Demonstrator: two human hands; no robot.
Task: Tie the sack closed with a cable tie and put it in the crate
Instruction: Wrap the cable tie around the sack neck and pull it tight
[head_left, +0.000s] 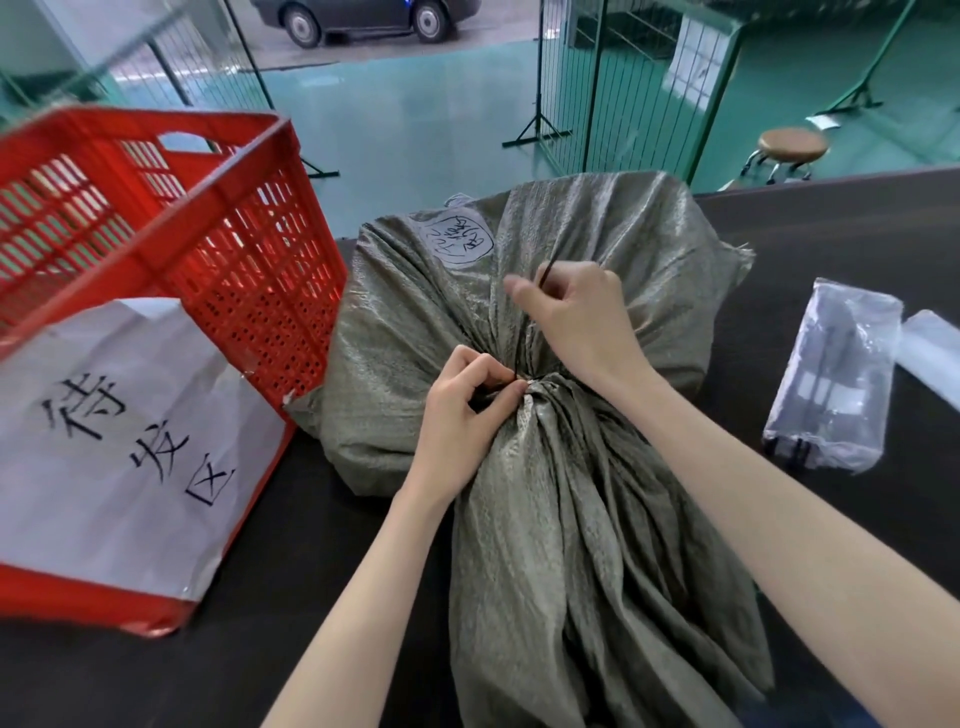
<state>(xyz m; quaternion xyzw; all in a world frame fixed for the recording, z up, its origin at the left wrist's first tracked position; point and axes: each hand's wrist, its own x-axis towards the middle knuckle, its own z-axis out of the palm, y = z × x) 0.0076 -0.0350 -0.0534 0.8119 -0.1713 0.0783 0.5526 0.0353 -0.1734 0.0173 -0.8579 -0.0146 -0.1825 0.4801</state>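
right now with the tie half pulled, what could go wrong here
1. The right hand pulls the cable tie tail while the left hand pinches only at the gathered neck of the sack; the bunched fabric could slip free before the tie locks.
2. The red crate sits tilted beside the bulky sack, so loading it may be awkward.

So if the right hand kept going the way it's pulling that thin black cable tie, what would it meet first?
Likely nothing solid: the right hand draws the black cable tie up over the grey woven sack; depth is unclear.

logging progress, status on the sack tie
Left hand pinching cable tie at sack neck, right hand pulling its tail. Crate alongside, path clear.
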